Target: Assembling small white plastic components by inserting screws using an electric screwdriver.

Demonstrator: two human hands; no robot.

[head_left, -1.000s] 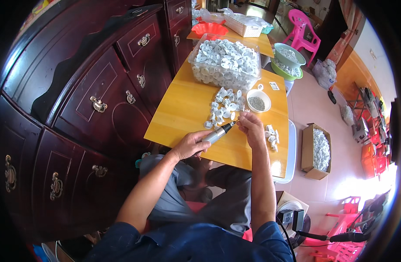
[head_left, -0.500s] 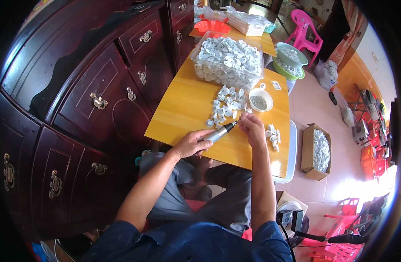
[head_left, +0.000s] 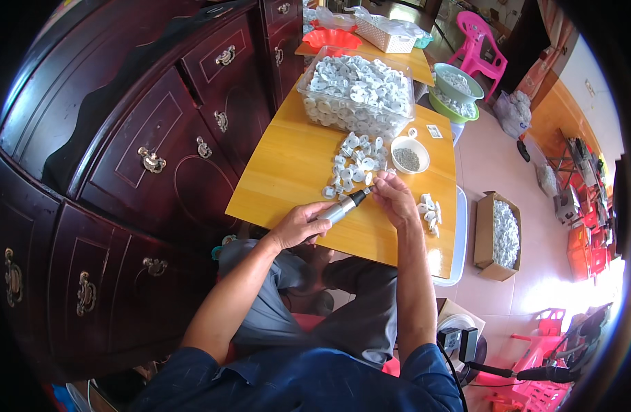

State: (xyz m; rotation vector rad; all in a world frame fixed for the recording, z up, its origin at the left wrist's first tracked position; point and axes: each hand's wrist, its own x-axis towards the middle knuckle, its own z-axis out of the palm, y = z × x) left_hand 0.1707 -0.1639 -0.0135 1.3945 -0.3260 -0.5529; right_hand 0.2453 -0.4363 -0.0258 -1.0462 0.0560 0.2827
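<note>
Gripping a slim grey pen-shaped tool [head_left: 344, 208] in our closed left hand [head_left: 298, 225], we press its tip to a small white plastic part [head_left: 371, 180] pinched in our right hand [head_left: 396, 199]; light, rigid, likely slippery, best held by its rim, with loose parts [head_left: 354, 159] just beyond our fingers.

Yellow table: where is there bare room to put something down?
The yellow table is bare along its left side, between the dark cabinet and the loose white parts. It is crowded around the clear bin, small bowl and right hand.
</note>
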